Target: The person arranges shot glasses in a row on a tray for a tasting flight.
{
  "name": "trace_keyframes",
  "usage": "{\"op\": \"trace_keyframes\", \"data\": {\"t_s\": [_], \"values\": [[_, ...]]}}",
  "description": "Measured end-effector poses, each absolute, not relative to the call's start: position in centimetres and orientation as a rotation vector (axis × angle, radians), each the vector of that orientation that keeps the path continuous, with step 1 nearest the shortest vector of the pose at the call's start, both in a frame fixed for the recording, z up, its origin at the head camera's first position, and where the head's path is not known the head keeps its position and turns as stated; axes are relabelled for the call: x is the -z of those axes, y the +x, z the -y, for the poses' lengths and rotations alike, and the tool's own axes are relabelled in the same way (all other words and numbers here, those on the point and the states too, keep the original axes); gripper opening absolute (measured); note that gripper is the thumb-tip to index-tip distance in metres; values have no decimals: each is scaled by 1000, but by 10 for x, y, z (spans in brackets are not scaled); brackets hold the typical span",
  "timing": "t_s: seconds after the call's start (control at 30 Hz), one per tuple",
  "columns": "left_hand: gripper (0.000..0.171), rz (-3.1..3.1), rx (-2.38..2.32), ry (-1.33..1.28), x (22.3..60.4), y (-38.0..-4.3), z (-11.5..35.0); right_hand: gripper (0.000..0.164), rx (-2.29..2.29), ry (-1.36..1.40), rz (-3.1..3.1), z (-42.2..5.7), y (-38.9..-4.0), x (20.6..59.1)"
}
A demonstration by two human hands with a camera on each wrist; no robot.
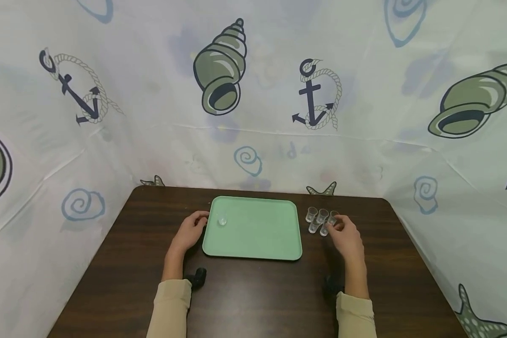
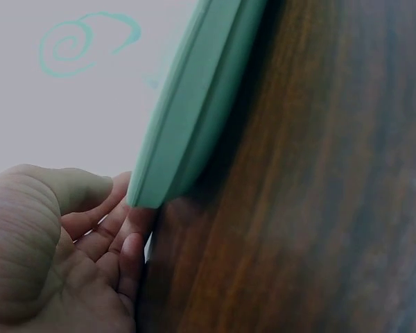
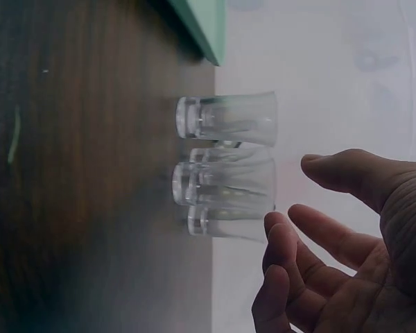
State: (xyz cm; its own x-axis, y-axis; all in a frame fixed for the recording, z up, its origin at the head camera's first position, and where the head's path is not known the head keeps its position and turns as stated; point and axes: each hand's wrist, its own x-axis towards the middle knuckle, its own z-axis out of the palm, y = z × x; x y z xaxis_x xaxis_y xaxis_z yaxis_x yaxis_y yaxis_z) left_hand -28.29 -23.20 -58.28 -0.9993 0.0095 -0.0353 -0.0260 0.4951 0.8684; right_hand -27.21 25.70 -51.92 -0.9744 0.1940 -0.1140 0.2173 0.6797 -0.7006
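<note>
A pale green tray [image 1: 253,234] lies flat on the dark wooden table, with one small clear shot glass [image 1: 222,219] near its left end. At the tray's left edge is my left hand [image 1: 189,232]; in the left wrist view its loosely bent fingers [image 2: 104,236] touch the tray's rim [image 2: 187,118], thumb apart. Right of the tray, several clear shot glasses [image 1: 312,214] stand upright in a close group. My right hand [image 1: 346,238] is beside them on the right. Its thumb and fingers [image 3: 326,236] are apart in the right wrist view, with no glass held between them.
The brown table [image 1: 253,295] ends at the back against a white curtain [image 1: 270,61] printed with shells and anchors, which also hangs at both sides. A dark device is worn at each wrist, the left one [image 1: 198,278] plainer to see.
</note>
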Motion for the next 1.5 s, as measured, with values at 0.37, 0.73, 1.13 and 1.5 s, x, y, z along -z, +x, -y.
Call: {"op": "trace_keyframes", "data": {"t_s": [0.37,0.73,1.13,1.5], "values": [[44,-2668,-1556,-20,581,-285,231,60,1167,316,-2839,-256,-275,527],[44,-2647,-1586,-20,586,-279,232,59,1138,311,-2819,-256,-275,532],[43,-2694,-1542,18,585,-281,235,51,1172,332,-2823,-254,-281,547],[43,-2709,-1523,31,583,-281,235,52,1170,337,-2811,-256,-281,547]]}}
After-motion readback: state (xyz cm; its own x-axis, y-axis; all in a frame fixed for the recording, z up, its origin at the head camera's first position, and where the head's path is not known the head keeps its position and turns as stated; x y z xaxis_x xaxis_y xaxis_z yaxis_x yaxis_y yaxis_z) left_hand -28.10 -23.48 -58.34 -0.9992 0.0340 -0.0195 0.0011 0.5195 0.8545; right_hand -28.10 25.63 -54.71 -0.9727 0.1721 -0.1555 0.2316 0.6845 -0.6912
